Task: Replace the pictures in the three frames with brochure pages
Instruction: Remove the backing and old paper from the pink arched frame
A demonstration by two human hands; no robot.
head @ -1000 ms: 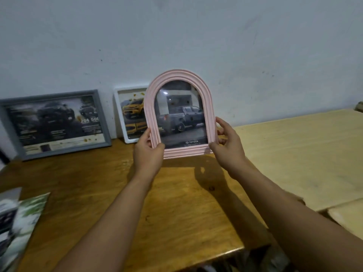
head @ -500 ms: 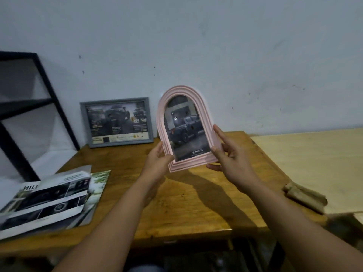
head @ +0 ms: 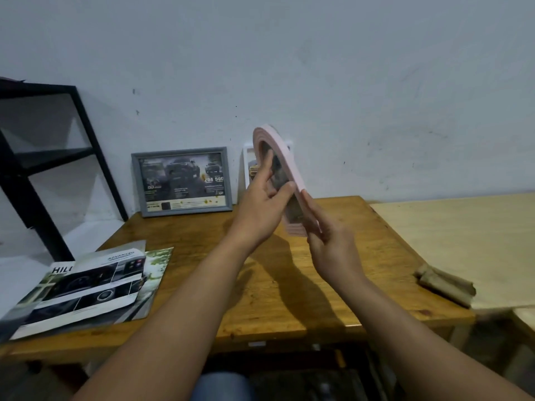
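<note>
Against the pale wall, a grey frame (head: 181, 181) holding a truck brochure page leans at the wooden table's (head: 289, 290) back edge. Both hands grip the pink arched frame (head: 289, 169) above the table, turned edge-on: left hand (head: 260, 209) across its glass, right hand (head: 330, 241) pinching its lower rim. Brochures (head: 86, 287) lie at the front-left corner.

Pink arched frame (head: 285, 157) between both hands

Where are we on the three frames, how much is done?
Looks nearly done. The grey frame and white frame lean on the wall showing car brochure pages. Left hand and right hand hold the pink arched frame, turned edge-on, a page apparently inside. Left: set it down. Brochure lies on the table.
</note>
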